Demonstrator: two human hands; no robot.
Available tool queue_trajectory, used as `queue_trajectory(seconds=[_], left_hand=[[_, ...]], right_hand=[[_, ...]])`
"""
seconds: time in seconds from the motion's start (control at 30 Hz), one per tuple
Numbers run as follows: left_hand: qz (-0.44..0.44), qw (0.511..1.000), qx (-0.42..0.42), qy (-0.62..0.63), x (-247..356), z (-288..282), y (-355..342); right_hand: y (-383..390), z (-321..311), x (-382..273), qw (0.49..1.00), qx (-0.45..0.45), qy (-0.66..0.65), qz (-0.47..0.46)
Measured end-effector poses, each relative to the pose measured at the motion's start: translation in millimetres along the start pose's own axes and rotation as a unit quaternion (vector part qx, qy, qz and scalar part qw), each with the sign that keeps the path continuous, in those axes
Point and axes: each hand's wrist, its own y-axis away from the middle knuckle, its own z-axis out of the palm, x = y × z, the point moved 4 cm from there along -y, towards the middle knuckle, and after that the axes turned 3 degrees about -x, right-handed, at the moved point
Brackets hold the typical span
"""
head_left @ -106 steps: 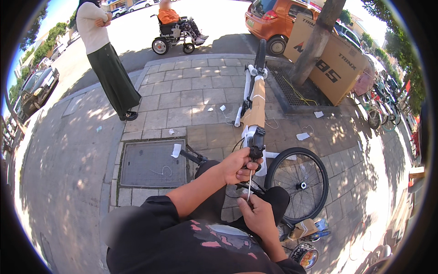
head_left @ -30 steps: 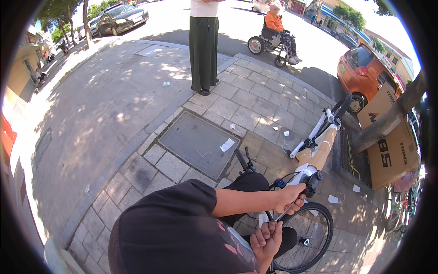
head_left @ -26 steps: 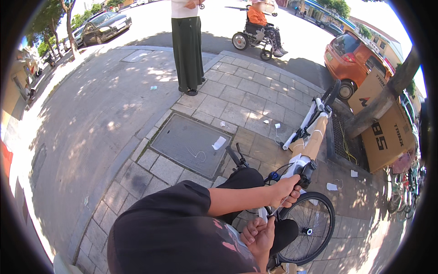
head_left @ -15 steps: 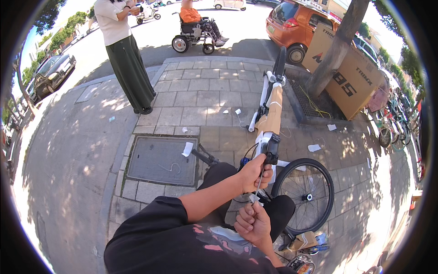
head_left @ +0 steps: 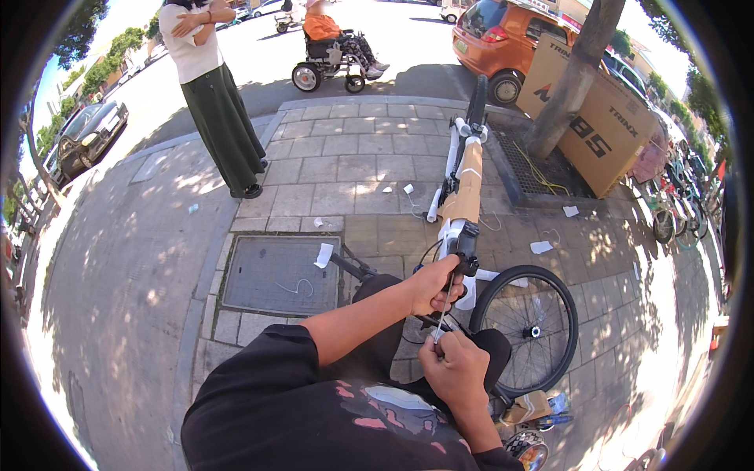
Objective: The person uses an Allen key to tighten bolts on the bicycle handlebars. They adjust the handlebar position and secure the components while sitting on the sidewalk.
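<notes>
The paved sidewalk point(head_left: 377, 167) stretches forward to a curb point(head_left: 369, 100) at the road, with white paper scraps point(head_left: 541, 247) scattered on its slabs; a grey metal cover point(head_left: 271, 275) is set into it on the left, and a broad concrete strip point(head_left: 118, 259) runs beyond that. On the right, room narrows at the tree trunk point(head_left: 572, 82), its grate point(head_left: 534, 162) and a large cardboard carton point(head_left: 616, 137), while a loose bicycle wheel point(head_left: 572, 318) stands tilted just beside the person's right knee point(head_left: 493, 345). The bicycle frame point(head_left: 465, 184), wrapped in brown cardboard and white padding, reaches away from the person, its black stem point(head_left: 466, 242) just beyond the left hand point(head_left: 436, 286). That hand's fingers are curled around the upper part of a slim metal tool point(head_left: 444, 318) (its tip is hidden, so I can't tell whether it seats in the stem). The right hand point(head_left: 457, 365), lower and nearer the body, is bunched around the tool's near end. Compared with half a second ago, the right hand is turned over, knuckles uppermost, and sits slightly higher; the left keeps its place by the stem. The standing person point(head_left: 220, 129) now has folded arms.
</notes>
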Motion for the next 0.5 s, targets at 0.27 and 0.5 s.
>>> queue_trajectory(seconds=[0.27, 0.5], left_hand=[[0.028, 0.991, -0.052, 0.120, -6.4, 12.5, 4.2], [0.032, 0.993, -0.036, 0.104, -1.0, 7.8, 7.9]], right_hand=[[41.0, 40.3, 50.7, 0.670, -0.172, -0.626, 0.360], [40.1, 52.6, 34.7, 0.453, -0.155, -0.823, 0.306]])
